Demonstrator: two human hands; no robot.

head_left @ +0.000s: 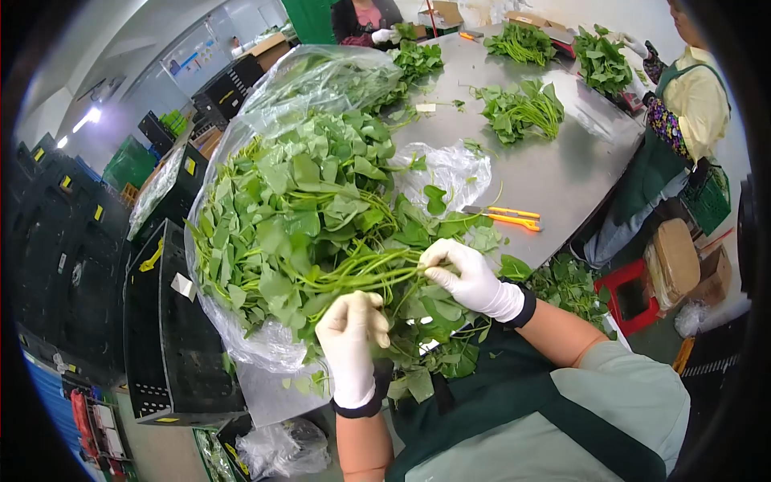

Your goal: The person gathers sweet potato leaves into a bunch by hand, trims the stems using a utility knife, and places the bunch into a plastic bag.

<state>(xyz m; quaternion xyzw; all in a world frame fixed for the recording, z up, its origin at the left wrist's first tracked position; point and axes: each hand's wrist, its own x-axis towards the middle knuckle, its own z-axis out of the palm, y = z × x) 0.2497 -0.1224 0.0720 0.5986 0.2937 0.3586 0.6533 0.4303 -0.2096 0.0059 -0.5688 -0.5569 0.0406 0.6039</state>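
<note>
My right hand (470, 277), in a white glove, pinches the ends of several long green stems (361, 271) between thumb and fingers. The stems run left into a large heap of leafy greens (297, 201). Just below them, my left hand (353, 333), also gloved, is curled with its fingers bent inward; whatever it may hold is hidden. The heap lies in a clear plastic bag (321, 72) with its side folded open. Loose leafy stems (450, 353) hang in front of my apron, below both hands. Orange-handled scissors (514, 217) lie on the table past my right hand.
The metal table (538, 177) bears several bunches of greens (522, 112) and a crumpled plastic sheet (446, 173). A black crate (181, 337) stands at the left. One co-worker (683, 112) is at the right edge, another (365, 20) at the far end. A red stool (630, 297) stands at the right.
</note>
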